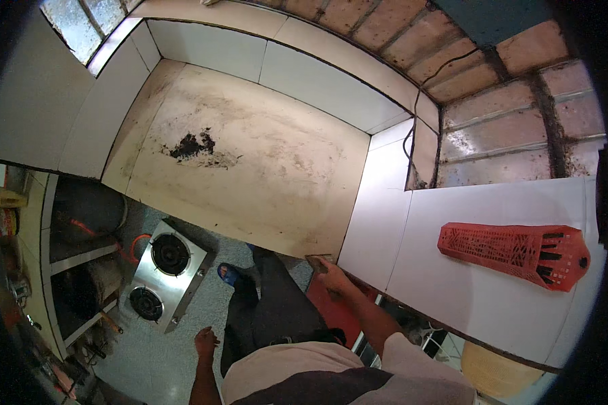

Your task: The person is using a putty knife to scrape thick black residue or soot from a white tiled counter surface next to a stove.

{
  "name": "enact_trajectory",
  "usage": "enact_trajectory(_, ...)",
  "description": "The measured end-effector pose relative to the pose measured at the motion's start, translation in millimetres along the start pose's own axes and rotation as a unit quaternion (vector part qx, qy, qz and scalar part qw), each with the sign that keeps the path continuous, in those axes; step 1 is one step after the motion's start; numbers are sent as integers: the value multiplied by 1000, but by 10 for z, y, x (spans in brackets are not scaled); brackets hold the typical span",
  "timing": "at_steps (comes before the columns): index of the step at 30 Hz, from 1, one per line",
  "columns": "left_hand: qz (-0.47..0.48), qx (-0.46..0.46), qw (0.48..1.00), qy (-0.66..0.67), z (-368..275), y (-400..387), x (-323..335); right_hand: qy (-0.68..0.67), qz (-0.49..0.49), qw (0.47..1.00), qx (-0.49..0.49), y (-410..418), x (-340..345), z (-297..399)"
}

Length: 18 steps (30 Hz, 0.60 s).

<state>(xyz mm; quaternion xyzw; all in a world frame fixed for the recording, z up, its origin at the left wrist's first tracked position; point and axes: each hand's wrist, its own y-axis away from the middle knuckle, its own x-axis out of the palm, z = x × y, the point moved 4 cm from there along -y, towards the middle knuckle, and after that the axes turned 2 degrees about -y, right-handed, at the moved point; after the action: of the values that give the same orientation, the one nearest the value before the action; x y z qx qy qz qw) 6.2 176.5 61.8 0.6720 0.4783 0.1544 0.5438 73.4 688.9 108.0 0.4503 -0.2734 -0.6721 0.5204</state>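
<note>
My right hand [329,276] is at the near right corner of a stained, cream tiled countertop [263,167], its fingers around a small flat brownish piece whose kind I cannot tell. A dark, charred-looking patch [192,145] marks the countertop's left part. My left hand [206,341] hangs low beside my leg, fingers curled, and whether it holds anything is unclear. Left of my legs, a steel two-burner gas stove [168,278] stands on the grey floor, with an orange hose [135,248] at its far left side.
White tiled walls edge the countertop. A red plastic basket [511,254] hangs on the right wall. Shelves [83,258] with dark pots stand at the left. Behind my right hand is a red panel [334,309]; a yellowish basket [496,369] shows lower right.
</note>
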Motion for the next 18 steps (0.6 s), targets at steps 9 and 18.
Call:
enact_trajectory(9,11,36,999,17,-97,26,44,86,-115,956,-256,-988,-21,796)
enact_trajectory(18,-9,3,1000,20,14,153,72,65,-114,962,-239,-1080,315,1341)
